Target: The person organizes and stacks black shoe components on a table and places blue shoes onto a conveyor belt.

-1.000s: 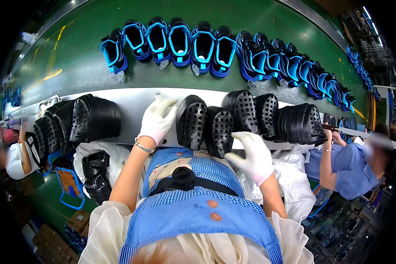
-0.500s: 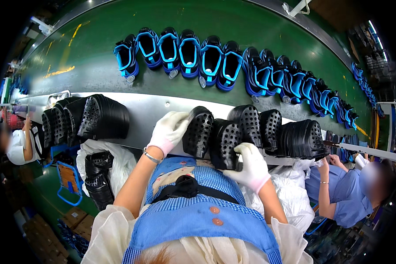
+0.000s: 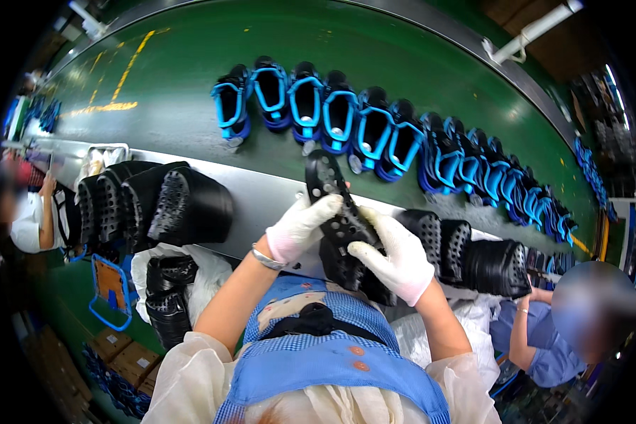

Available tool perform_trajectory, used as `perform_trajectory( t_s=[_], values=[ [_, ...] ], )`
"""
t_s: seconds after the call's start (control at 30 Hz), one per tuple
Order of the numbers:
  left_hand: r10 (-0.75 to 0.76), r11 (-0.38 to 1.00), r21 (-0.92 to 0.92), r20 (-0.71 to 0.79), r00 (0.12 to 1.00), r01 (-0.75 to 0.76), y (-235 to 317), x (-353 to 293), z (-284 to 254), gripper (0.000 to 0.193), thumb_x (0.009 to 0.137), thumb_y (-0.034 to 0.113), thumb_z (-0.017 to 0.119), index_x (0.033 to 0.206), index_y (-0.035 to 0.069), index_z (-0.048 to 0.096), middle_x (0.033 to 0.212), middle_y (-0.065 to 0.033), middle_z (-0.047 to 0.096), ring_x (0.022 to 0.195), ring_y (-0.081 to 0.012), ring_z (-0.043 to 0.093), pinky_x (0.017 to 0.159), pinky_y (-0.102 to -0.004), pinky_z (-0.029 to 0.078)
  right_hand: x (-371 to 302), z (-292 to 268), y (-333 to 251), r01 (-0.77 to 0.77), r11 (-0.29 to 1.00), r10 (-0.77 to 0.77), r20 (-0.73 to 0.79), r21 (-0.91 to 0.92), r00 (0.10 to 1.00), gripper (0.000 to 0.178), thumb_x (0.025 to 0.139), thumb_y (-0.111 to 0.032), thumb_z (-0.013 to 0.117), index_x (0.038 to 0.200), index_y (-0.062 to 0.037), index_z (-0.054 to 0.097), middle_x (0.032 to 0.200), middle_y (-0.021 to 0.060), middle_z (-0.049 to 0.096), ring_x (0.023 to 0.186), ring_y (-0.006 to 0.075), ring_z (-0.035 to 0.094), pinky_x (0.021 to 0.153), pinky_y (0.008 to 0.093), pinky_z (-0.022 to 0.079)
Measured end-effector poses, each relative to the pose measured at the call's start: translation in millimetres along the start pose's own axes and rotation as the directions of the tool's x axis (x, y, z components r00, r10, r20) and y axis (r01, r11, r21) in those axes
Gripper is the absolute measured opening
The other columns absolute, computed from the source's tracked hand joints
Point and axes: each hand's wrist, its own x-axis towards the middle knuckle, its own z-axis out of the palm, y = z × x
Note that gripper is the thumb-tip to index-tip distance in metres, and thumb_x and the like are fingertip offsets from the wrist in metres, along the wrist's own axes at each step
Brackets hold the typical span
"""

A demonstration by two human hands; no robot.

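Note:
A black insole [image 3: 340, 223] dotted with round holes is held up and tilted in front of me, its upper end towards the green conveyor belt [image 3: 184, 49]. My left hand [image 3: 298, 227], in a white glove, closes on its left edge. From the other side my right hand [image 3: 401, 260], gloved too, pinches the insole's lower right part. Just below the held piece, a stack of similar black insoles [image 3: 340, 267] shows in part behind my hands. More stacks stand right of my right hand, among them a thick one [image 3: 493, 267].
Further black stacks [image 3: 198, 205] stand along the metal ledge [image 3: 265, 189] at left. A row of black and blue shoes [image 3: 339, 116] lines the belt. White plastic bags [image 3: 424, 336] hang beside my apron. A co-worker [image 3: 537, 336] is at the right, a blue-framed stool [image 3: 113, 290] at the left.
Both hands, apart at separate stacks before, have come together on one insole, now lifted above the stacks. The view has shifted, so the shoes and stacks sit differently in it.

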Motion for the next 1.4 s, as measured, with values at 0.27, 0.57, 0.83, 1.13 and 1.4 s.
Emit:
perform_trajectory(
  t_s=[0.27, 0.57, 0.83, 1.13, 1.4],
  values=[
    [0.005, 0.995, -0.095, -0.187, 0.982, -0.023, 37, 33, -54, 0.039, 0.095, 0.036, 0.056, 0.118, 0.004, 0.053, 0.110, -0.0070, 0.059, 0.104, -0.0200, 0.058, 0.094, -0.0395, 0.046, 99, 38, -2, -0.005, 0.936, -0.022, -0.072, -0.353, 0.997, 0.031, 0.082, -0.032, 0.066, 0.096, -0.0050, 0.060, 0.085, 0.0155, 0.063, 0.080, 0.0335, 0.063, 0.070, 0.0400, 0.050],
    [0.686, 0.486, 0.873, -0.353, 0.636, -0.039, 63, 105, -152, 0.034, 0.095, 0.020, 0.046, 0.123, 0.003, 0.054, 0.120, -0.0124, 0.055, 0.096, -0.0258, 0.063, 0.085, -0.0362, 0.052, 223, 41, -5, -0.046, 0.891, 0.051, -0.002, -0.452, 0.999, 0.044, 0.084, -0.046, 0.058, 0.076, -0.0025, 0.059, 0.072, 0.0185, 0.063, 0.071, 0.0352, 0.064, 0.065, 0.0435, 0.050],
    [0.557, 0.190, 0.900, -0.429, 0.711, 0.393, 79, 141, -180, 0.017, 0.081, 0.011, 0.059, 0.096, 0.006, 0.055, 0.093, -0.0173, 0.062, 0.086, -0.0394, 0.060, 0.073, -0.0485, 0.049, 323, 42, -14, 0.055, 0.865, 0.131, 0.330, -0.498, 0.935, 0.051, 0.078, -0.050, 0.055, 0.079, -0.0007, 0.067, 0.071, 0.0200, 0.063, 0.069, 0.0313, 0.063, 0.067, 0.0362, 0.050],
    [0.394, 0.215, 0.851, -0.524, 0.755, 0.479, 83, 120, -162, 0.016, 0.084, 0.017, 0.057, 0.094, 0.005, 0.060, 0.104, -0.0114, 0.059, 0.091, -0.0351, 0.062, 0.077, -0.0456, 0.051, 363, 125, -47, 0.039, 0.596, 0.171, 0.174, -0.802, 0.970, 0.024, 0.079, -0.012, 0.063, 0.101, -0.0052, 0.070, 0.105, 0.0155, 0.069, 0.096, 0.0292, 0.067, 0.079, 0.0384, 0.055],
    [0.377, 0.172, 0.877, -0.479, 0.793, 0.448, 76, 129, -189, 0.025, 0.085, 0.022, 0.057, 0.099, 0.002, 0.062, 0.108, -0.0193, 0.062, 0.098, -0.0379, 0.060, 0.085, -0.0448, 0.049, 367, 87, -33, -0.017, 0.740, 0.209, 0.205, -0.673, 0.956, 0.046, 0.082, -0.041, 0.050, 0.087, 0.0004, 0.068, 0.089, 0.0231, 0.067, 0.088, 0.0369, 0.065, 0.082, 0.0426, 0.051]
  ],
)
